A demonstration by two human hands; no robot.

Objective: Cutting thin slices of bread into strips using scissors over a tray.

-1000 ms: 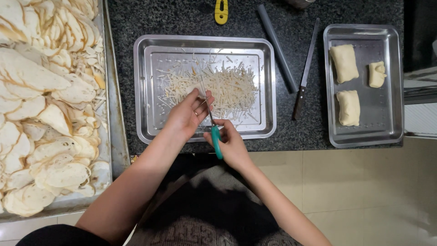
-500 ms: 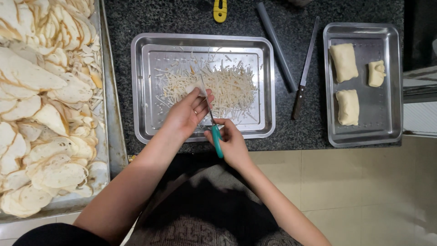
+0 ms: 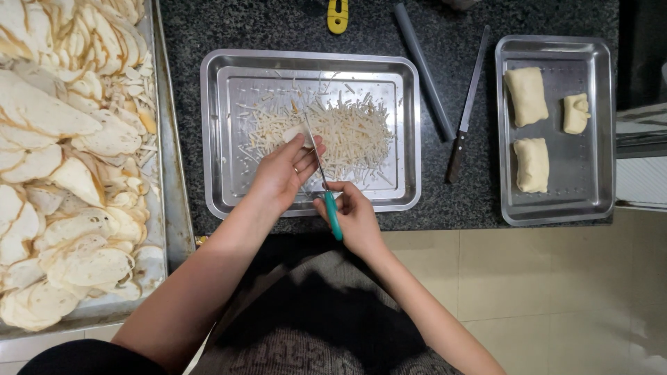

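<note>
My left hand (image 3: 281, 173) holds a pale folded wrapper piece (image 3: 294, 135) over the middle steel tray (image 3: 222, 125). My right hand (image 3: 353, 215) grips teal-handled scissors (image 3: 326, 187), whose blades reach up against that piece. A heap of thin pale strips (image 3: 340, 132) lies in the tray just beyond both hands.
A big tray (image 3: 174, 180) at the left is piled with thin round wrappers (image 3: 62, 173). A steel tray (image 3: 556, 201) at the right holds three dough rolls (image 3: 526, 96). A knife (image 3: 467, 111) and a grey rod (image 3: 422, 69) lie between trays; a yellow tool (image 3: 338, 15) is at the top.
Both hands stay over the tray's near side; the scissors and the held piece have shifted only slightly.
</note>
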